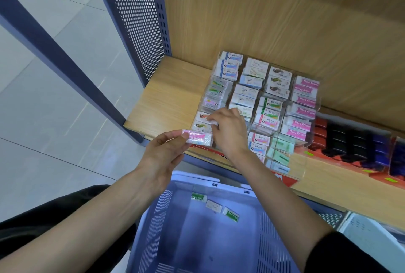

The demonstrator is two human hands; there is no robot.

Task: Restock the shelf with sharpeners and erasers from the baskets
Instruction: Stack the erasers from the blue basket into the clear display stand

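A clear acrylic organiser (282,106) full of wrapped erasers stands on the wooden shelf (166,97). My left hand (163,152) holds a pink wrapped eraser (198,138) just in front of the organiser's near-left corner. My right hand (228,130) reaches into the near-left compartment, its fingertips pinching a white eraser (211,122) there. Below my arms sits a blue plastic basket (166,224) with three loose erasers (214,206) on its floor.
Boxes of red, black and blue sharpeners (352,141) line the shelf to the organiser's right. A perforated blue upright (135,20) bounds the shelf on the left. A white basket (372,235) shows at the lower right. Pale floor tiles lie to the left.
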